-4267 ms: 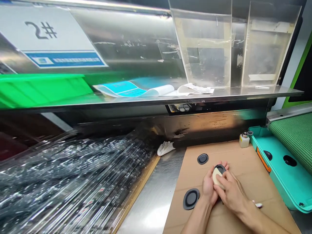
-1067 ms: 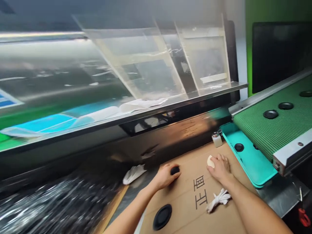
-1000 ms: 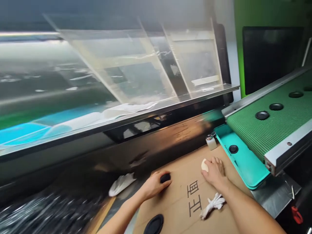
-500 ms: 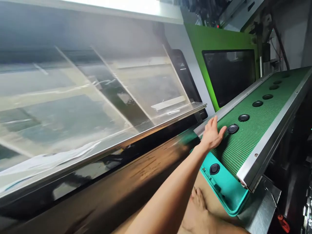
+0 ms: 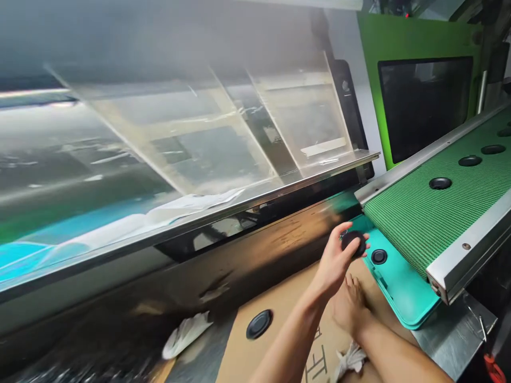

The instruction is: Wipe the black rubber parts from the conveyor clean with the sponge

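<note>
My left hand (image 5: 333, 260) is raised above the teal tray's edge, its fingers gripping a black rubber disc (image 5: 353, 242). My right hand (image 5: 349, 308) rests on the brown cardboard sheet (image 5: 279, 340), partly behind my left forearm, and the cream pad it covered earlier does not show. Another black disc (image 5: 259, 324) lies on the cardboard to the left of both hands. A further disc (image 5: 379, 256) sits in a round recess of the teal tray (image 5: 403, 314), just beyond the held disc.
A green mesh conveyor belt (image 5: 431, 223) with a metal rail runs up the right, carrying several black discs (image 5: 439, 183). Behind stand a steel shelf edge (image 5: 255, 205) and acrylic panels. A white cloth (image 5: 186, 335) lies at the cardboard's left edge, with a white glove (image 5: 349, 361) near my right wrist.
My left hand has gone from the cardboard out to the belt and come back holding a black disc up by the tray. The view has swung right and the cream pad no longer shows.
</note>
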A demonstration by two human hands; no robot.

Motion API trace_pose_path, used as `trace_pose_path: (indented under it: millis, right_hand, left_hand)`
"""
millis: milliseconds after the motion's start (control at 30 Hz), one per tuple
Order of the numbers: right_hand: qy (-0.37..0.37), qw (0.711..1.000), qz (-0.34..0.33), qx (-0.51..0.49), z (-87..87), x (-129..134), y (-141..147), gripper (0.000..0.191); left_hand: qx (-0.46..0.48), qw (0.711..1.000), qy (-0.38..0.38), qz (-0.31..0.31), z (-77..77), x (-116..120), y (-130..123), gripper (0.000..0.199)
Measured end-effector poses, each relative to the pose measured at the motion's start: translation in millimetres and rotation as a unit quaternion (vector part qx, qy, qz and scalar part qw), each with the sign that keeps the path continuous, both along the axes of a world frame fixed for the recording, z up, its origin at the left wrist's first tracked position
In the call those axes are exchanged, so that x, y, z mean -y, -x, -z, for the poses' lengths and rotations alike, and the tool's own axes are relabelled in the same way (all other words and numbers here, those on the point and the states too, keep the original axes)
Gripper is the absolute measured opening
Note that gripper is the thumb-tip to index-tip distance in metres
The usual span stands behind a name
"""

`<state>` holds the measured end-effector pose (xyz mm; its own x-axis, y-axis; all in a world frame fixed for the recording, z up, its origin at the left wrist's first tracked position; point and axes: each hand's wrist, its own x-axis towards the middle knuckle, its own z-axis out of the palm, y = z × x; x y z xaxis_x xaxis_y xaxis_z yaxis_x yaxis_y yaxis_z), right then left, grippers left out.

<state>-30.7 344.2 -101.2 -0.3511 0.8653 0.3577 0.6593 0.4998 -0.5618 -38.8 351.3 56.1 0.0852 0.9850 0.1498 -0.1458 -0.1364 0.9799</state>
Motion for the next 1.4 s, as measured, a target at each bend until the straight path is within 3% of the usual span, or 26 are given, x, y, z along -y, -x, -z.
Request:
trace_pose_path:
  millis: [67, 167, 233, 300, 367, 533, 733, 900, 1033, 1167, 1300, 1400]
  right_hand:
    - [0.023, 0.999, 0.029, 0.034, -5.8, 2, -2, 0.034]
    - [0.025, 0.998, 0.03, 0.056, -15.6, 8, -7, 0.032]
    - [0.001, 0.999, 0.033, 0.037, -22.8, 13, -7, 0.037]
    - [-0.025, 0.999, 0.028, -0.017, -30.0, 20, -5, 0.049]
    - [-0.035, 0.996, -0.002, -0.081, -35.8, 29, 0, 0.052]
    - [-0.019, 0.992, -0.08, -0.094, -35.6, 48, 13, 0.041]
    - [-0.035, 0.998, -0.036, -0.036, -30.4, 49, 13, 0.04]
    - [-0.074, 0.991, -0.093, 0.058, -36.0, 66, 22, 0.034]
    - [-0.069, 0.993, -0.026, 0.087, -37.0, 65, 28, 0.037]
    - [-0.083, 0.989, -0.069, 0.096, -34.2, 61, 27, 0.036]
    - [-0.051, 0.993, -0.02, 0.108, -37.4, 58, 26, 0.037]
    - [-0.074, 0.989, -0.062, 0.109, -38.2, 60, 25, 0.038]
  left_hand:
    - [0.067, 0.991, 0.075, -0.085, 36.5, 35, 50, 0.058]
    - [0.17, 0.951, 0.15, -0.211, 89.3, 70, 107, 0.043]
    - [0.248, 0.925, 0.172, -0.23, 115.2, 79, 130, 0.026]
    - [0.312, 0.907, 0.185, -0.212, 132.1, 80, 140, 0.013]
    - [0.34, 0.899, 0.183, -0.207, 141.8, 76, 142, 0.022]
    - [0.362, 0.899, 0.137, -0.205, 150.0, 71, 130, 0.025]
    - [0.362, 0.912, 0.143, -0.13, 146.9, 78, 127, 0.033]
    - [0.363, 0.913, 0.162, -0.094, 142.9, 82, 126, 0.038]
    - [0.393, 0.9, 0.156, -0.102, 139.9, 83, 123, 0.035]
    - [0.402, 0.894, 0.168, -0.104, 138.7, 82, 124, 0.035]
    - [0.401, 0.895, 0.162, -0.115, 141.2, 81, 125, 0.033]
    - [0.398, 0.895, 0.17, -0.105, 143.6, 79, 125, 0.034]
